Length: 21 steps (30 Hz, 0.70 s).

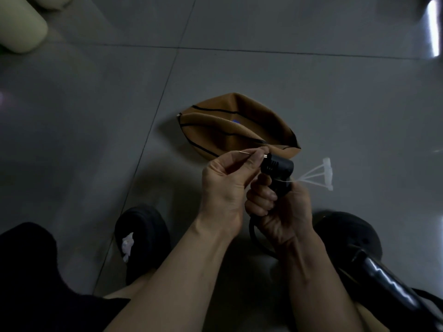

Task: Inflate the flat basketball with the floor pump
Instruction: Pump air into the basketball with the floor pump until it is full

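A flat, folded brown basketball [223, 125] with black seams lies on the grey tiled floor just beyond my hands. My right hand [280, 212] grips the black pump head [278, 167] on the end of its hose. A white plastic strip of spare nozzles [321, 174] hangs from the head to the right. My left hand [225, 183] pinches a thin metal needle [244, 153] between thumb and fingers, its base at the mouth of the pump head. The black pump barrel [393, 286] leans at the lower right.
Two black slippers [141, 238] [347, 233] rest on the floor on either side of my arms. A pale cushion [19, 29] sits at the top left. The black hose [256, 238] loops down below my right hand.
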Tool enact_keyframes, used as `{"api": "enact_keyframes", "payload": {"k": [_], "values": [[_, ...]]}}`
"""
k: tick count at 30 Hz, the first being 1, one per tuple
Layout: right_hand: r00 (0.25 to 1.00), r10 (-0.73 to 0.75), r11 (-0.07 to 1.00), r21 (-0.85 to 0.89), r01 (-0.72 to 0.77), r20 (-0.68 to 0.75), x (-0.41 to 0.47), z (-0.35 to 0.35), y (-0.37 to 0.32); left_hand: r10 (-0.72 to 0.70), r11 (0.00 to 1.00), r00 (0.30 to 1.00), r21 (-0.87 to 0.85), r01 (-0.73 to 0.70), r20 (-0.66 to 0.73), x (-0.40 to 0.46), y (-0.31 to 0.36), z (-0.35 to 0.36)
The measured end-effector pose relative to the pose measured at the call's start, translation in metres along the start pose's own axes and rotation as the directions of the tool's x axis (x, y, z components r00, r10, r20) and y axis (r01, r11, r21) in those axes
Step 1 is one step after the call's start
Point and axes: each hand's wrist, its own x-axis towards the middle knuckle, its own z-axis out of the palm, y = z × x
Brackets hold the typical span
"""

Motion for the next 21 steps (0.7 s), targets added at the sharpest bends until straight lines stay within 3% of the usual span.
{"api": "enact_keyframes", "payload": {"k": [3,7,12,21], "values": [[1.000,-0.007,1.000,0.000,0.007,-0.015,-0.0006,0.0013,-0.0029,0.061,0.992,0.998,0.112,-0.062,0.011,0.0023,-0.0009,-0.0040],[1.000,-0.002,1.000,-0.007,0.002,-0.012,0.0006,0.0048,-0.0053,0.037,0.994,0.999,0.098,-0.039,0.026,0.0006,-0.0048,-0.0062],[0.999,0.032,0.999,-0.025,-0.031,0.018,0.0026,0.0032,0.0013,-0.030,0.970,0.999,-0.242,0.034,0.017,0.0019,-0.0018,-0.0057],[1.000,0.008,1.000,-0.021,-0.008,0.001,0.0023,0.0021,-0.0041,0.020,0.994,0.999,-0.107,-0.015,0.043,0.0057,-0.0058,-0.0030]]}}
